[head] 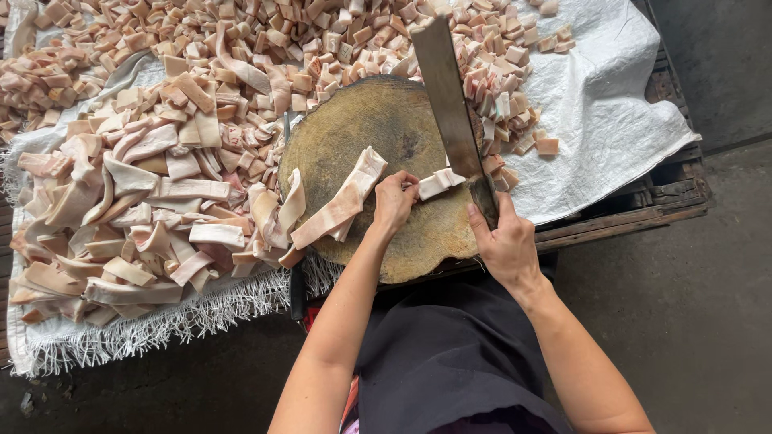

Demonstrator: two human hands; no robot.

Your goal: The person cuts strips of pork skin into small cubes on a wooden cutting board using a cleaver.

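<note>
1. The pork strip (441, 182) lies on the round wooden chopping block (354, 137), under the cleaver (450, 104).
2. The left hand (394, 201) pinches the strip's end.
3. The right hand (507, 241) is clenched around the cleaver's handle.
4. Cut cubes (322, 48) and long strips (145, 209) are heaped on the white woven sheet (603, 112).

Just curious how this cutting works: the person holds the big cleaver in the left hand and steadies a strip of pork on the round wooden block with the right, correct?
Not quite: the hands are swapped. In the head view the right hand grips the cleaver, and the left hand steadies the strip of pork on the round wooden block.
</note>
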